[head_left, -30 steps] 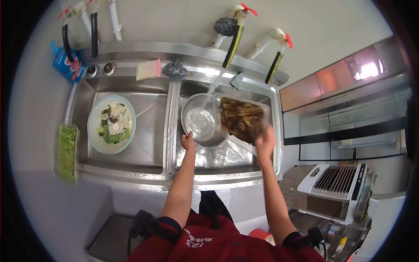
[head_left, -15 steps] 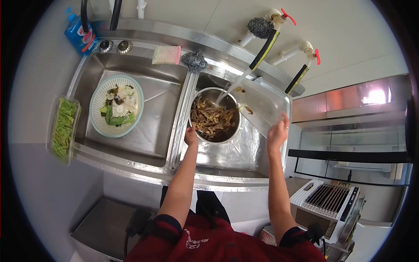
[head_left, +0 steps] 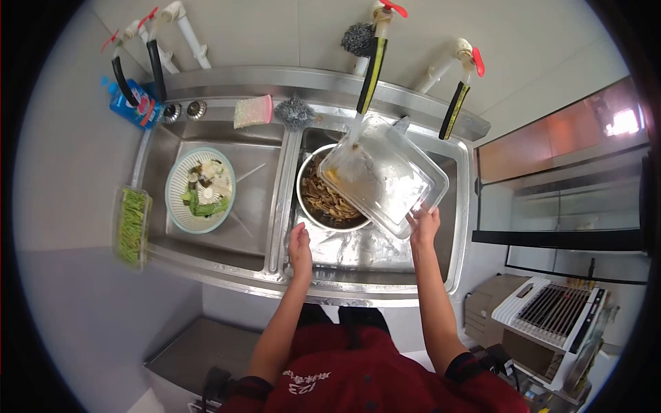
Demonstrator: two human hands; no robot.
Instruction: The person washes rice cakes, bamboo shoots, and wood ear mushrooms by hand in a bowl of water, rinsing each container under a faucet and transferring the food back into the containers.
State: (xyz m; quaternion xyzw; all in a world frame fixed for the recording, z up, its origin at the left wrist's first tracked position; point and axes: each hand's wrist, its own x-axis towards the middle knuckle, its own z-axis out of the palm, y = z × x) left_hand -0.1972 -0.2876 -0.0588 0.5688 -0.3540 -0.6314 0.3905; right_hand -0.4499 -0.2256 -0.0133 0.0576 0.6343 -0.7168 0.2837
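My right hand (head_left: 425, 224) grips the lower right corner of a clear plastic container (head_left: 392, 175). The container is tilted in the right sink basin and partly covers a round metal pot (head_left: 303, 198). Water from a black-and-yellow hose (head_left: 372, 76) runs into its upper left part, where a few brownish bits show. Brown strips of food (head_left: 325, 197), whose kind I cannot make out, lie in the pot. Just below the pot's left side, my left hand (head_left: 300, 252) is empty, its fingers stretched out and apart from the rim.
A pale strainer basket (head_left: 171, 199) with vegetable scraps sits in the left basin. On the left ledge stands a container of cut green vegetables (head_left: 132, 224). A sponge (head_left: 253, 111), steel wool (head_left: 295, 111) and a blue detergent bottle (head_left: 134, 104) line the back ledge.
The container has come up and left, over the pot and into the water stream, with my right hand on its corner. My left hand has left the pot's rim. The view has shifted.
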